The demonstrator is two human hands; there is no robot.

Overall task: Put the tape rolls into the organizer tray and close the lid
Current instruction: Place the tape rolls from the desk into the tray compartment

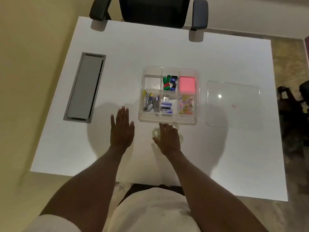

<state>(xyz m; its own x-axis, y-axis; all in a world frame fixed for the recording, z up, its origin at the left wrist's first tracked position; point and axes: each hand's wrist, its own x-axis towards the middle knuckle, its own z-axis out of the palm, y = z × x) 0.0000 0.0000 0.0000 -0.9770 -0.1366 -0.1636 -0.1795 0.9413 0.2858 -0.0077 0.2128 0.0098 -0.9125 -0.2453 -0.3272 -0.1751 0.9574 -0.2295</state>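
Head view shows the right hand (168,138) spread over the clear tape rolls (156,132) on the white counter (167,52), just near of the open tray (169,121); grip unclear. Left hand (122,127) lies flat, open, empty. Lid (232,104) rests right of the tray.

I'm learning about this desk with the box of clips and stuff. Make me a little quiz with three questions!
1. True or false: the clear lid is on the organizer tray.
2. Which hand is over the tape rolls: A) left hand B) right hand?
3. What colour is the sticky note pad?

Key: 1. False, it lies on the desk beside the tray. 2. B. 3. Pink.
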